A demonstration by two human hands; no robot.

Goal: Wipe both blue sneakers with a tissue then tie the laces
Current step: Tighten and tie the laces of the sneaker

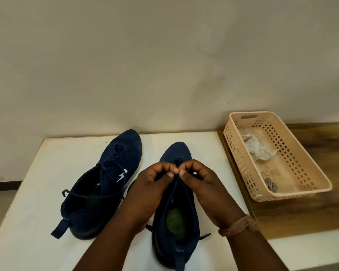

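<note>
Head view puts both hands over the right sneaker (176, 194) on the white table (37, 222). My left hand (153, 184) and right hand (205, 184) meet above its tongue, thumb and forefinger of each pinching the dark lace (177, 167); every finger is curled tight on it, none released. I judge this is the tying step on this shoe, though whether a loop is already formed between the fingertips I cannot tell, since the knuckles cover it. The left sneaker (106, 178) lies just beside, its lace (92, 195) trailing loose across the opening. A crumpled tissue (256, 148) sits in the beige basket (243, 167) to the right, so wiping looks finished. To do this well I would keep both strands taut, draw the knot down snug against the eyelets, and make even loops before letting go.
</note>
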